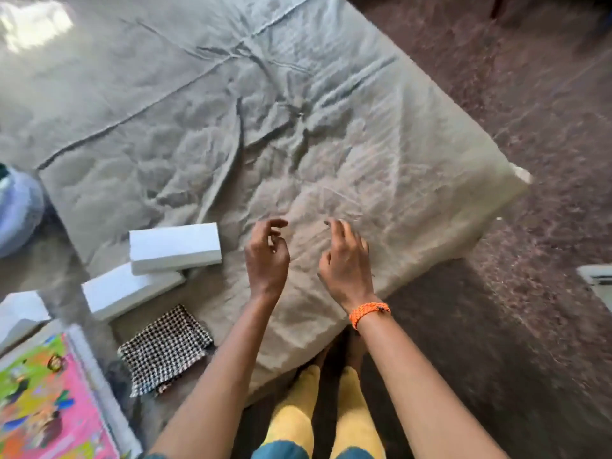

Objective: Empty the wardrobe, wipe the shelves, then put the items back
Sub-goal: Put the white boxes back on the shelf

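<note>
Both forearms reach up from the bottom edge; left hand (266, 256) and right hand (346, 261) hover over the wrinkled sheet (298, 127), fingers loosely curled, holding nothing; white boxes (175, 246) and checked cloth (165, 349) lie lower left, seemingly mid-emptying; wardrobe unseen.

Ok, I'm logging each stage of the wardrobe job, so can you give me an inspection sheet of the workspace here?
Surface: bed under a wrinkled grey sheet.
Job's things: two white boxes, one overlapping the other; folded checked cloth at the near edge.
Clutter: colourful pink board and a white item at the left; bluish bundle beyond.
Hands: left hand and right hand over the sheet, fingers loosely curled, holding nothing; orange wristband on the right.
Cables: nothing seen.
Surroundings: dark mottled floor.
</note>
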Tool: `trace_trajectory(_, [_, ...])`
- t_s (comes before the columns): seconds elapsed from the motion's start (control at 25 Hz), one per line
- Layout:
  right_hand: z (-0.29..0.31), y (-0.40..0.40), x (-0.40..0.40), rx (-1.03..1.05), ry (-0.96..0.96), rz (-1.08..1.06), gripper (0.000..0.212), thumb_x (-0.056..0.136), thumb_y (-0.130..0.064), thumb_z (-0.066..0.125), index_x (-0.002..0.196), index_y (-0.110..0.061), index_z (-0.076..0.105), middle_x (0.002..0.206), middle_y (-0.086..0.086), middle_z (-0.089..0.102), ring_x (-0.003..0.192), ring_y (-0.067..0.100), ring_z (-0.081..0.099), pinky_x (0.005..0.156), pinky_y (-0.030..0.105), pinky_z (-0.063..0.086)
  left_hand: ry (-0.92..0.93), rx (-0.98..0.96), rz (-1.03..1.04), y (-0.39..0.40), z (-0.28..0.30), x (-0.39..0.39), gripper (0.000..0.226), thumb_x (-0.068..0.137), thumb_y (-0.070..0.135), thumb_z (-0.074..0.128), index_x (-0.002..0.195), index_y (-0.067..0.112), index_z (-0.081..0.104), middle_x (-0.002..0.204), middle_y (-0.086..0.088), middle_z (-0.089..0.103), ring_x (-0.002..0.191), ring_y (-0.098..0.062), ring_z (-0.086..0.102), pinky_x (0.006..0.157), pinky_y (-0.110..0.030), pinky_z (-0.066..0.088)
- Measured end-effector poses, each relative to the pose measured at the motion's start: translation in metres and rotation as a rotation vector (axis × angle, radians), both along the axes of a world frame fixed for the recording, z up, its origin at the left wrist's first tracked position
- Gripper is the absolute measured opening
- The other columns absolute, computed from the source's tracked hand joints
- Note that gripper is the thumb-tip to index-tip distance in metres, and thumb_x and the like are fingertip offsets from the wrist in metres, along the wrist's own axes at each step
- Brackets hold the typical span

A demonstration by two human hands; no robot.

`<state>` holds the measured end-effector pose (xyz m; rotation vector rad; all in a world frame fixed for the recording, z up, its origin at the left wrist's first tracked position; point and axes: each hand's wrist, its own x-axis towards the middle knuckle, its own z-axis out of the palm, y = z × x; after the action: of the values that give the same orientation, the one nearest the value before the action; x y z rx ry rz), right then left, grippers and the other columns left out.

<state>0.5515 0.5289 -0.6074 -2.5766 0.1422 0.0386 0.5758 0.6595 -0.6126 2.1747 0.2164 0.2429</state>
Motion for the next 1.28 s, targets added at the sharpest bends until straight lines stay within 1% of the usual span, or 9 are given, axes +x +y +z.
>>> trace_trajectory(0.28, [-0.044,0.112,0.035,0.314,0.275,0.309,0.028,0.083,-0.006,0.053,0.111,-0.007,0.058,0.106,0.012,0.059,0.097,0.026,0.057,0.085,0.037,0.049,0.030,0.038,0.531,0.130,-0.023,-0.020,0.028,0.076,0.001,0.046,0.095,0.010,0.065,0.096,-0.006,0.063,0.087,-0.024,0.061,0.079,-0.034,0.050])
trace_trajectory(0.4, [-0.057,0.163,0.050,0.938,0.748,-0.257,0.012,0.093,-0.021,0.060,0.094,-0.010,0.055,0.085,0.011,0.056,0.073,0.020,0.058,0.065,0.027,0.051,0.176,-0.078,0.760,0.172,-0.034,-0.031,0.011,0.084,0.007,0.053,0.092,0.009,0.062,0.091,-0.008,0.063,0.085,-0.028,0.061,0.080,-0.034,0.050])
trace_trajectory(0.52, [-0.069,0.212,0.048,1.291,1.089,-0.611,0.052,0.090,-0.043,0.061,0.126,-0.010,0.043,0.115,0.011,0.049,0.112,0.027,0.054,0.087,0.033,0.048,0.269,-0.585,1.157,0.206,-0.037,-0.039,0.014,0.091,0.024,0.058,0.082,0.014,0.051,0.086,-0.006,0.057,0.079,-0.019,0.057,0.074,-0.038,0.056])
trace_trajectory(0.6, [-0.073,0.240,0.044,1.395,1.004,-0.696,0.049,0.089,-0.043,0.061,0.125,-0.014,0.047,0.128,0.007,0.050,0.120,0.023,0.051,0.084,0.030,0.047,0.254,-1.030,1.298,0.231,-0.040,-0.041,0.022,0.092,0.030,0.060,0.089,0.012,0.049,0.096,-0.007,0.054,0.093,-0.020,0.055,0.088,-0.041,0.053])
trace_trajectory(0.68, [-0.074,0.261,0.047,1.459,0.937,-0.762,0.023,0.089,-0.038,0.063,0.103,-0.020,0.056,0.113,0.006,0.059,0.101,0.018,0.057,0.071,0.027,0.048,0.212,-1.244,1.354,0.250,-0.046,-0.039,0.038,0.087,0.035,0.066,0.108,0.011,0.046,0.115,-0.010,0.053,0.105,-0.023,0.053,0.100,-0.044,0.046])
trace_trajectory(0.8, [-0.073,0.269,0.062,1.478,0.848,-0.835,0.016,0.086,-0.025,0.070,0.090,-0.019,0.055,0.097,0.005,0.060,0.092,0.020,0.058,0.064,0.031,0.051,0.323,-1.105,1.372,0.261,-0.054,-0.024,0.051,0.076,0.039,0.077,0.109,0.008,0.053,0.114,-0.010,0.062,0.089,-0.021,0.061,0.084,-0.040,0.054])
trace_trajectory(0.96, [-0.067,0.255,0.071,1.450,0.771,-0.877,0.022,0.081,-0.013,0.075,0.090,-0.015,0.054,0.098,0.007,0.062,0.094,0.022,0.059,0.061,0.036,0.053,0.370,-0.951,1.384,0.260,-0.049,0.002,0.068,0.073,0.026,0.081,0.126,0.001,0.047,0.124,-0.013,0.060,0.104,-0.026,0.061,0.084,-0.032,0.050])
trace_trajectory(1.16, [-0.053,0.201,0.077,1.604,0.652,-1.031,0.026,0.082,-0.017,0.074,0.101,-0.013,0.058,0.097,0.008,0.061,0.092,0.021,0.059,0.054,0.036,0.057,0.161,-0.969,1.191,0.217,-0.038,0.018,0.048,0.076,0.014,0.079,0.112,0.008,0.049,0.113,-0.008,0.064,0.085,-0.017,0.064,0.073,-0.036,0.057])
trace_trajectory(1.28, [-0.029,0.143,0.078,1.757,0.462,-1.207,0.013,0.085,-0.021,0.071,0.091,-0.016,0.060,0.093,0.006,0.062,0.086,0.019,0.060,0.064,0.033,0.058,0.182,-1.162,0.981,0.147,-0.027,0.029,0.035,0.079,0.009,0.075,0.106,0.015,0.053,0.114,-0.010,0.065,0.088,-0.018,0.065,0.083,-0.046,0.055])
